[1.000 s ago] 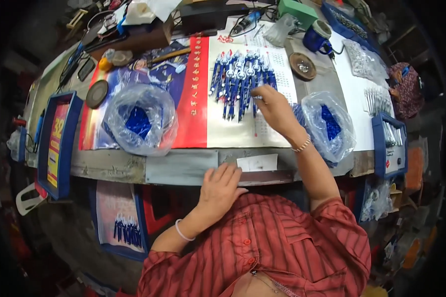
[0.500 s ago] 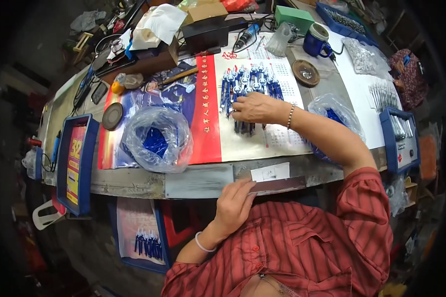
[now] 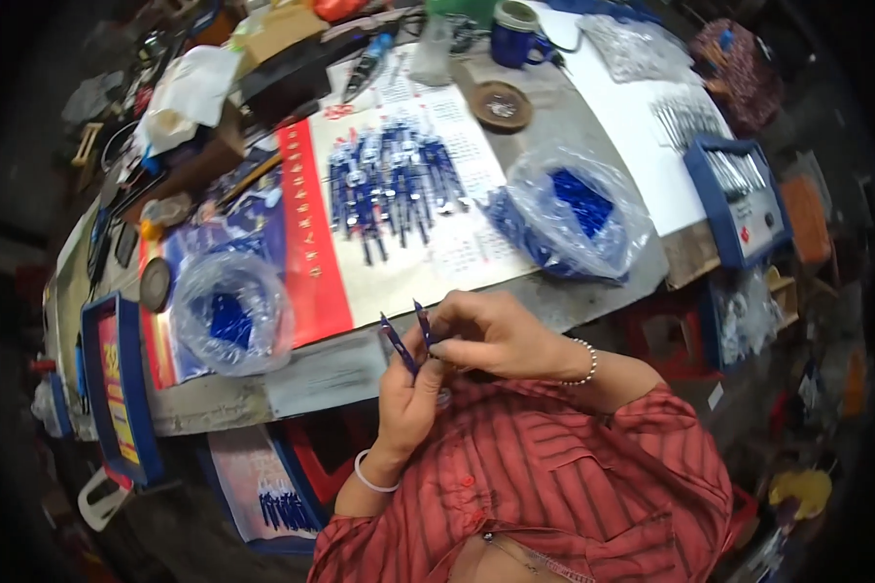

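My left hand (image 3: 404,408), with a white bangle at its wrist, is closed on a slim dark blue pen (image 3: 397,342) whose point faces up and away from me. Beside it my right hand (image 3: 501,335), with a beaded bracelet, pinches a second blue pen (image 3: 423,325), also point up. Both hands meet in front of my chest at the table's near edge; the lower ends of the pens are hidden by fingers. Farther off, a pile of blue pens (image 3: 384,189) with silvery upper parts lies on a calendar poster (image 3: 326,282).
Clear plastic bags of blue parts stand left (image 3: 230,321) and right (image 3: 581,209). A blue tray (image 3: 734,199) holds silvery parts at the right edge. At the back are a blue mug (image 3: 517,39) and a round brown dish (image 3: 502,105). A lower tray (image 3: 248,486) holds more pens.
My right hand has come back from the pen pile to my left hand. Both now hold pens, and my left hand has left the table edge. The view has shifted and turned.
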{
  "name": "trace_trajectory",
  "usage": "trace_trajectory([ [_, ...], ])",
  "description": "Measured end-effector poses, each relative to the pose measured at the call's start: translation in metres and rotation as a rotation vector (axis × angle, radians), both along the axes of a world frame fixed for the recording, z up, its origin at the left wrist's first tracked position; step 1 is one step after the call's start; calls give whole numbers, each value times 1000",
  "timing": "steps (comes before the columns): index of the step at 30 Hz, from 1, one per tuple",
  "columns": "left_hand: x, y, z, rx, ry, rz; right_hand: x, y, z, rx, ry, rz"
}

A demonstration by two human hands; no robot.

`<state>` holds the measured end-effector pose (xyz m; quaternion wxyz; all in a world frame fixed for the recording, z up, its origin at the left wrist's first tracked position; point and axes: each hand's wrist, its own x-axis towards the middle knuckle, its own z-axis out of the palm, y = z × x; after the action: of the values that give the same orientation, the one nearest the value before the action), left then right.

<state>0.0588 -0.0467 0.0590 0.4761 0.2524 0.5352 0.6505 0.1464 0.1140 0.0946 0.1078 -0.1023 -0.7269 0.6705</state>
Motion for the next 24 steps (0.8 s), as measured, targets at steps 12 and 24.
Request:
trace_trajectory([
  [12,25,4,-6,-114,-255,13,72,168,-43,1088,-472,-330],
  [24,20,-2,-9,-56,-416,109,73,180,-29,689,-340,-492],
])
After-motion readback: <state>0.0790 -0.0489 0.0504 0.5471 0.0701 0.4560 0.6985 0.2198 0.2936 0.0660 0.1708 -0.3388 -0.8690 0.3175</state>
